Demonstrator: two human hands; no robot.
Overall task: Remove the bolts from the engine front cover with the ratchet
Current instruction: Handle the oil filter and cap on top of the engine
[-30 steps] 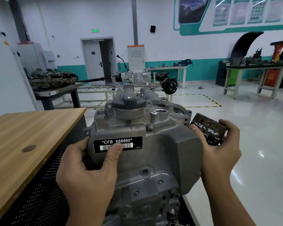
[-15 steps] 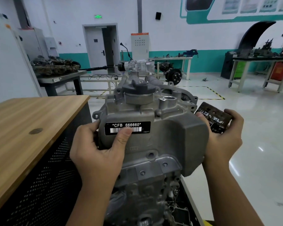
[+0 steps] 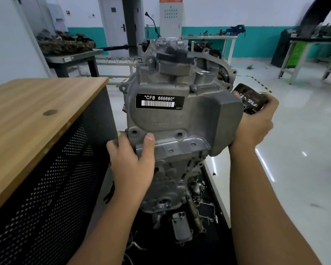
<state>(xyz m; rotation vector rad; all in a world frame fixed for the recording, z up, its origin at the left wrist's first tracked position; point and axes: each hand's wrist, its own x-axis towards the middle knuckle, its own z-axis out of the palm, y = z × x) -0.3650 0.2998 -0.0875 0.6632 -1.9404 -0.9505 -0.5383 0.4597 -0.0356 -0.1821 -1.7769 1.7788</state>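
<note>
**Inspector:** Left hand (image 3: 131, 165) grips the lower left edge of the front cover (image 3: 182, 119), thumb (image 3: 149, 144) pressed flat on the face just below an empty bolt hole (image 3: 134, 132), the other fingers wrapped round the edge and hidden behind it.

**Clerk:** And the right hand?

**Inspector:** Right hand (image 3: 254, 123) is curled round the cover's right side, beside the bulged housing. A dark can (image 3: 251, 101) sits at its fingertips; I cannot tell whether the fingers close on the can or only on the casting.

**Clerk:** Where does the cover sit?

**Inspector:** Upright on the engine (image 3: 172, 188), directly ahead, face towards the wearer, barcode label (image 3: 160, 101) at the top. Its long axis runs vertically, and it stands between the two hands.

**Clerk:** Bolts? Ratchet?

**Inspector:** The holes visible along the lower flange, including one at centre (image 3: 179, 134), appear empty. No ratchet is in view. In my judgement the bolts are out and the cover is being worked free.

**Clerk:** What governs the coming move?

**Inspector:** The cover's face points at the wearer, so it would likely come off straight towards the body. Both hands are equally near, on opposite edges; an uneven pull may cock it. The wooden bench (image 3: 36, 111) stands just to the left.
</note>
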